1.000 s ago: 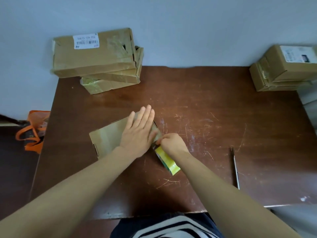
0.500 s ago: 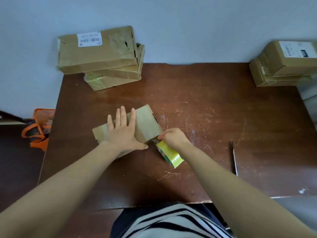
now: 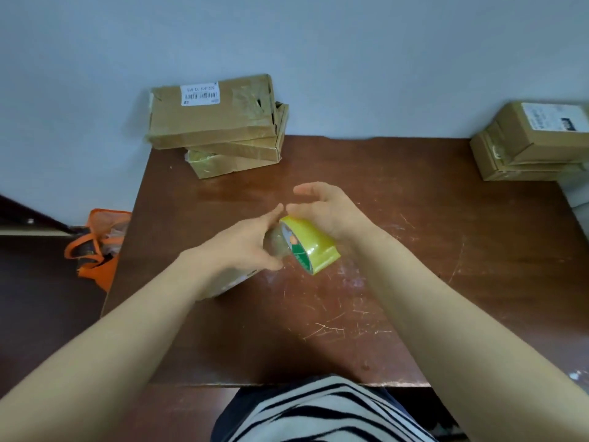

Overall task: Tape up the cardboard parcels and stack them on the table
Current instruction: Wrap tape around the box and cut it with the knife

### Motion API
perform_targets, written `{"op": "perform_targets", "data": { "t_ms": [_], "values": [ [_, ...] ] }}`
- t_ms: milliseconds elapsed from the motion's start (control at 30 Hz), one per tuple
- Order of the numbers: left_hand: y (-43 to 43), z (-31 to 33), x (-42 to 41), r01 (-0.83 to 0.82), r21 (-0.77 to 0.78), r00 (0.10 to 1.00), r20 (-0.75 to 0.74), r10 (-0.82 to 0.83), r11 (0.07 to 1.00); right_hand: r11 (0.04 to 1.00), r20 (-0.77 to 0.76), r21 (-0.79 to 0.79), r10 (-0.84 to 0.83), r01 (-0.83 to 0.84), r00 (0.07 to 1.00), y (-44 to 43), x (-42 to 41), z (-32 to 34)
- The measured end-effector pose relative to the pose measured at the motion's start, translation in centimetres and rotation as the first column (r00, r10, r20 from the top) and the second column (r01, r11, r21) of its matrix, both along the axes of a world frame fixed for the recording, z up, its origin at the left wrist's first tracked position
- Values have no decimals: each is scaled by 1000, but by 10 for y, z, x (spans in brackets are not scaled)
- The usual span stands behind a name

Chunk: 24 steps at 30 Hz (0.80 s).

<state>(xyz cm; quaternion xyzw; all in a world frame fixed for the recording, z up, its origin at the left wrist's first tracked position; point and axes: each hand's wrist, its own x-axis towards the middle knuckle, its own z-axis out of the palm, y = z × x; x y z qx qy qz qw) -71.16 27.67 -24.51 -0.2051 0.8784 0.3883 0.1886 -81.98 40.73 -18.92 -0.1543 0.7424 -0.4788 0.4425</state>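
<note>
In the middle of the frame, I'm watching both hands meeting above the brown table (image 3: 430, 250). The left hand (image 3: 245, 247) is curling its fingers and thumb around the near side of the yellow tape roll (image 3: 310, 247), which is tilting above the tabletop. The right hand (image 3: 325, 208) is arching over the roll's far side with its fingers loosely bent. Whether it's actually gripping, I cannot tell. The parcel (image 3: 234, 282) is lying flat under the left wrist, mostly hidden. One stack of parcels (image 3: 216, 126) is sitting at upper left and a second stack (image 3: 526, 145) at the right edge. An orange bag (image 3: 98, 250) is slumping at left, off the table.
</note>
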Motion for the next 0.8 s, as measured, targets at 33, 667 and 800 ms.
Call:
{"op": "perform_targets", "data": {
  "t_ms": [33, 667, 800],
  "values": [
    [9, -1, 0, 57, -160, 998, -8, -59, 985, 1000, 1, 0, 9, -9, 1000, -7, -2, 2],
    [-3, -21, 3, 122, -671, 898, -239, -369, 731, 980, -108, 152, -111, 127, 988, 14, 18, -74],
    [0, -25, -1, 290, -699, 825, -164, -541, 654, 979, -95, 177, -81, 97, 992, 5, 10, -80]
  ]
}}
